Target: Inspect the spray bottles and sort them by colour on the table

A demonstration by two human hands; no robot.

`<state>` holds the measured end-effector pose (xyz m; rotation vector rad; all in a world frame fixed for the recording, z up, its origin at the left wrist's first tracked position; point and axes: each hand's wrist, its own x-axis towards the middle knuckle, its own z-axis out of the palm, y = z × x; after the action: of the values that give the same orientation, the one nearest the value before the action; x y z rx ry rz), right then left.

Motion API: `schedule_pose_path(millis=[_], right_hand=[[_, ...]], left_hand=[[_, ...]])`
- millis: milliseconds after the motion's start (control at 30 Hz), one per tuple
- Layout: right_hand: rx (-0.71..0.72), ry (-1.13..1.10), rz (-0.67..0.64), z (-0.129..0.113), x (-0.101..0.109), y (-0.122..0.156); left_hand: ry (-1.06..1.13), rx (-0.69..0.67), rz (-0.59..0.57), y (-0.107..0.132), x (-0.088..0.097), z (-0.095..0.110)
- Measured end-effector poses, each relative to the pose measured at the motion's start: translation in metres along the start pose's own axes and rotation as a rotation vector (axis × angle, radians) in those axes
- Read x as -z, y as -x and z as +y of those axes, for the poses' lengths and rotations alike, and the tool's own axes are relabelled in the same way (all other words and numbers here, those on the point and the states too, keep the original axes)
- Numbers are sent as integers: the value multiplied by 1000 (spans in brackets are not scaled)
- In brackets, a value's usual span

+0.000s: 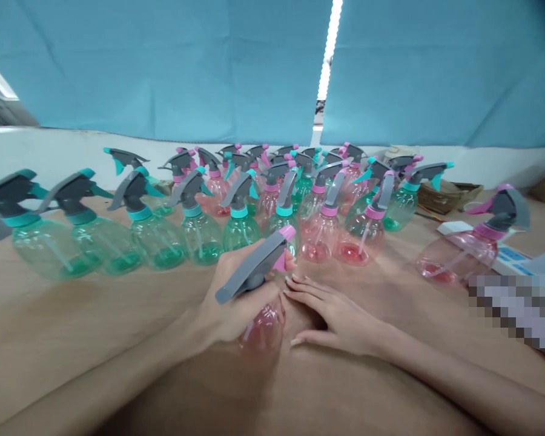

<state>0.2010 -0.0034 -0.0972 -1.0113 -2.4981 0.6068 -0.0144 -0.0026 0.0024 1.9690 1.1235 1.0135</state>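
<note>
My left hand [234,303] is wrapped round a pink transparent spray bottle [264,324] with a grey trigger head [254,269] and pink nozzle tip, held upright on the brown table [72,339]. Just right of the bottle, my right hand [333,312] lies flat on the table with fingers stretched out, fingertips almost touching the bottle. It holds nothing.
Several green spray bottles [157,233] and pink spray bottles [320,233] stand in rows behind my hands. One pink bottle [470,251] stands apart at the right, beside white boxes [518,260]. A flat cardboard stack [449,194] and blue curtain [186,66] lie beyond.
</note>
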Motion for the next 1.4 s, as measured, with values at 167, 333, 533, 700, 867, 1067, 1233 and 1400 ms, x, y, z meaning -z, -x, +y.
schedule_pose_path(millis=[167, 333, 533, 700, 867, 1067, 1233, 1400], right_hand=[[-7, -9, -18, 3, 0, 1], [-15, -10, -33, 4, 1, 0], [-15, 3, -19, 2, 2, 0], [-11, 27, -23, 3, 1, 0], [-6, 41, -20, 4, 0, 0], [2, 61, 3, 5, -2, 0], [5, 67, 28, 5, -3, 0], [7, 85, 19, 6, -3, -1]], left_hand=[[87, -20, -48, -1, 2, 3], [-3, 28, 14, -1, 1, 1], [-16, 81, 52, -1, -3, 0], [-21, 68, 44, 0, -3, -3], [-17, 25, 25, 0, -3, -7], [-15, 29, 21, 1, -2, -3], [-33, 62, 8, 0, -2, -3], [-3, 70, 0, -1, -3, -4]])
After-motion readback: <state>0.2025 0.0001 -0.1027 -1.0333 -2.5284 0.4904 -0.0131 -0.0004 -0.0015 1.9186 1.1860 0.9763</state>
